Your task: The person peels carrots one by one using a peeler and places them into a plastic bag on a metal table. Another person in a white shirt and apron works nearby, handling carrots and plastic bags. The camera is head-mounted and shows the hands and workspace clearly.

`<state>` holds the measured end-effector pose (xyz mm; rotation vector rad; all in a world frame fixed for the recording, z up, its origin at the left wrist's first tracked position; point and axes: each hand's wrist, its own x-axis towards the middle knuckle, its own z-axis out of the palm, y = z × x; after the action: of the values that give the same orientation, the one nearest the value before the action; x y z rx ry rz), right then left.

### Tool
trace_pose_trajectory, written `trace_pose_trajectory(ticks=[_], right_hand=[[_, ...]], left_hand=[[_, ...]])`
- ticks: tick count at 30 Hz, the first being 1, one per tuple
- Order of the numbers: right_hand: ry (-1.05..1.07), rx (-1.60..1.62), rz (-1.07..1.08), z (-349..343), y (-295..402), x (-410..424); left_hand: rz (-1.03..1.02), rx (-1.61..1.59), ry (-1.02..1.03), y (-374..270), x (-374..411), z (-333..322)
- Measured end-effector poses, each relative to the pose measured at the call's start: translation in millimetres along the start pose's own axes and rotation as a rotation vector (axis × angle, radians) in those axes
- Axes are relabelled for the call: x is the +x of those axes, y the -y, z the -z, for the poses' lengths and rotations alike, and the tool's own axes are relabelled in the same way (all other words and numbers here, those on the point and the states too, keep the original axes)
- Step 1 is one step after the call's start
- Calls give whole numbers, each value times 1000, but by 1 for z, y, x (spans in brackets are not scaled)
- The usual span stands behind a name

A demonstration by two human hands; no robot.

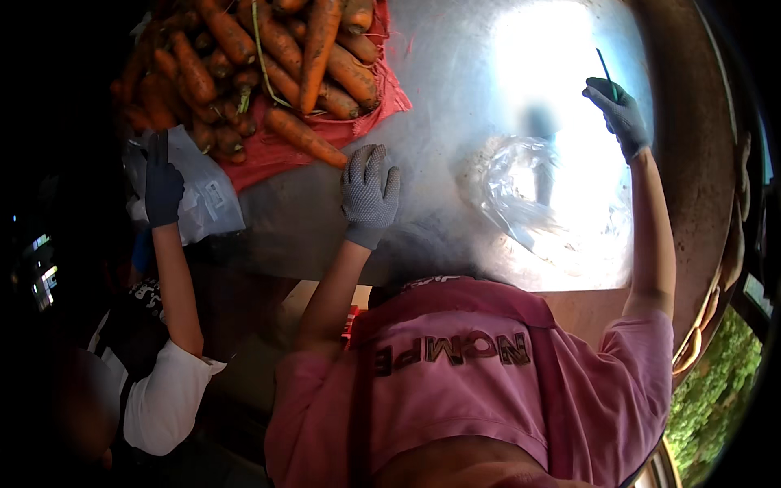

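My left hand (371, 189), in a grey dotted glove, lies at the tip of a carrot (305, 137), its fingers somewhat apart; the palm faces away, and whether the fingers grip the tip is unclear. That carrot slants down from a large heap of soil-marked carrots (274, 49) on a red woven sack (372, 116). Far to the right, my right hand (619, 116), gloved too, holds a thin tool (609, 76) with a green part and a dark, narrow end pointing up. Between the hands, a clear plastic bag (525, 195) lies crumpled on the metal table (427, 67), partly lost in glare.
At the left, a co-worker's dark-gloved hand (163, 189) rests over a white plastic bag (210, 201) beside the heap. The co-worker's white sleeve (168, 396) is below it. The table's near edge runs just in front of my body; a brown curved border (689, 140) bounds the right.
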<state>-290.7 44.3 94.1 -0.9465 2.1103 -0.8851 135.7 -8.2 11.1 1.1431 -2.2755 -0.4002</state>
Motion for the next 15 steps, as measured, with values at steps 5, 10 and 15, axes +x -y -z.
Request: trace_pose_trajectory(ticks=[5,10,15], right_hand=[[-279,240,-51,62,-74,-137],[-215,20,39,-8,-100,-214],[-2,-538,7,-35,-113,-235]], left_hand=[[-48,-122,56,-63,-2,-9],[-379,8,225,-148,30,-27],[-405,393,621,-162,24,-67]])
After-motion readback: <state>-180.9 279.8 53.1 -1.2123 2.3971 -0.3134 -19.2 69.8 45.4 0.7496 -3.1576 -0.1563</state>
